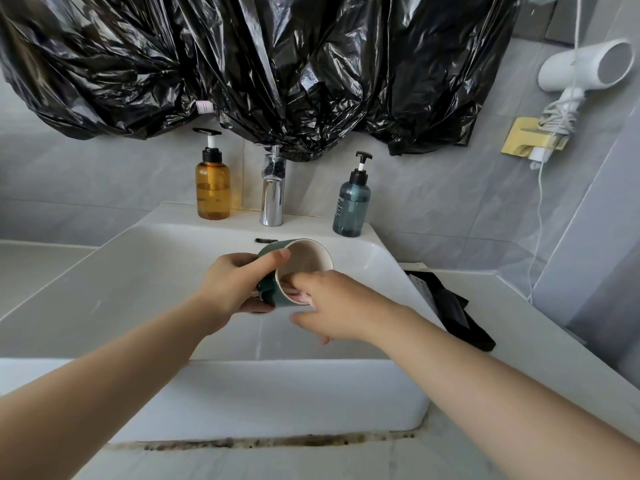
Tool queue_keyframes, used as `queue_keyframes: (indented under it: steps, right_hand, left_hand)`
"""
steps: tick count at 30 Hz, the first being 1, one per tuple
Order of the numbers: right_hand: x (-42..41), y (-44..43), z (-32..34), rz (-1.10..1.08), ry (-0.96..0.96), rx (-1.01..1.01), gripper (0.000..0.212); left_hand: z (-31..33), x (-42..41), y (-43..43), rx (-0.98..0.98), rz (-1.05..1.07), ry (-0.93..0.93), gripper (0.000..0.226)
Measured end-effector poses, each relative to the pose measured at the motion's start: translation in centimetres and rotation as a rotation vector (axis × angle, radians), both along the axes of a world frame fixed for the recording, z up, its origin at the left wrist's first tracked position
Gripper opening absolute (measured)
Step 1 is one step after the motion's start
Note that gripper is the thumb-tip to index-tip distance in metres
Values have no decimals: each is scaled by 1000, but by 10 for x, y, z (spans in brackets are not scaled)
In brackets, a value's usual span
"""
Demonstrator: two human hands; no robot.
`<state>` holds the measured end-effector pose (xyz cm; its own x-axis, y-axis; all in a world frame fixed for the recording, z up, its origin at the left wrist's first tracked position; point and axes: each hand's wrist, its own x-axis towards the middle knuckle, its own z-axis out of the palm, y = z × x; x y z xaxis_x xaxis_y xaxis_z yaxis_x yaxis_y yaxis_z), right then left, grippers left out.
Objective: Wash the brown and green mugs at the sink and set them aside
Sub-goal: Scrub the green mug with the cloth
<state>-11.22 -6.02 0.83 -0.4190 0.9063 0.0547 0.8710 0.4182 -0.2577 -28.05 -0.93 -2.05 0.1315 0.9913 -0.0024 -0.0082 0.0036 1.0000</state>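
Green glazed ceramic: the green mug (304, 259) is held in the air over the basin of the sink (138, 271), lying on its side, long axis roughly level, with its cream mouth turned to the right and toward me. The left hand (239, 282) grips the body from the closed end, thumb across the upper wall and fingers curled beneath. The right hand (339, 306) meets it mouth-on. Some of its fingers (299, 297) lie extended inside against the lower inner wall, while the rest stay loosely spread outside below the rim. In my judgement the interior is being rubbed. I see no water at the tap (273, 199). The brown mug is not in view.
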Motion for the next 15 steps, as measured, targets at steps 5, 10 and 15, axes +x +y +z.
queue_keyframes:
  steps: [5,10,15]
  right_hand:
    - [20,-2,9,73,-29,23,44]
    - [21,2,-3,148,-132,150,29]
    - [11,11,-21,117,-218,213,20]
  left_hand:
    - [-2,-2,2,-6,2,30,74]
    - [-2,0,1,-3,-27,63,74]
    - [-1,0,-1,29,-14,99,76]
